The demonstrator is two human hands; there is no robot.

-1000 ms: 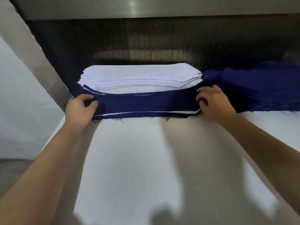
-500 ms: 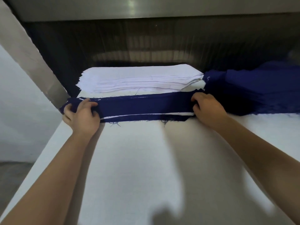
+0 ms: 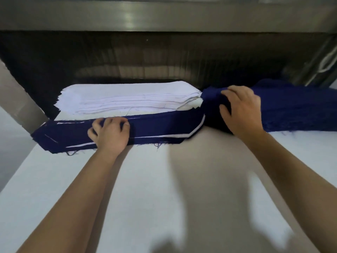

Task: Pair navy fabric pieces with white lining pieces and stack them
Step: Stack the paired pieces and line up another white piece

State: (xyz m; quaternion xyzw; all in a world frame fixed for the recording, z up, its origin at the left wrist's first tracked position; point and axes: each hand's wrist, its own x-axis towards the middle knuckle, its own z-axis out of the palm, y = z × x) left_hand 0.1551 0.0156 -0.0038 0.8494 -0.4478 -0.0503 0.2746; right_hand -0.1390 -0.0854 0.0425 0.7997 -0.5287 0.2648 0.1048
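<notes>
Dim, soft light; arm shadows cross the table (image 3: 145,179), glare streaks the hood (image 3: 130,17), right hand (image 3: 242,110) slightly blurred, edges bowed.

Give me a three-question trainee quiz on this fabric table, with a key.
1. Multiple choice: the right hand rests on A) the white lining stack, B) the loose navy pile, C) nothing.
2. True or false: the left hand is lifted clear of the paired stack.
3. Short answer: which stack lies behind the paired stack, farther from the person?

Key: 1 B. 2 False: it rests on that stack. 3 The white lining stack.
</notes>
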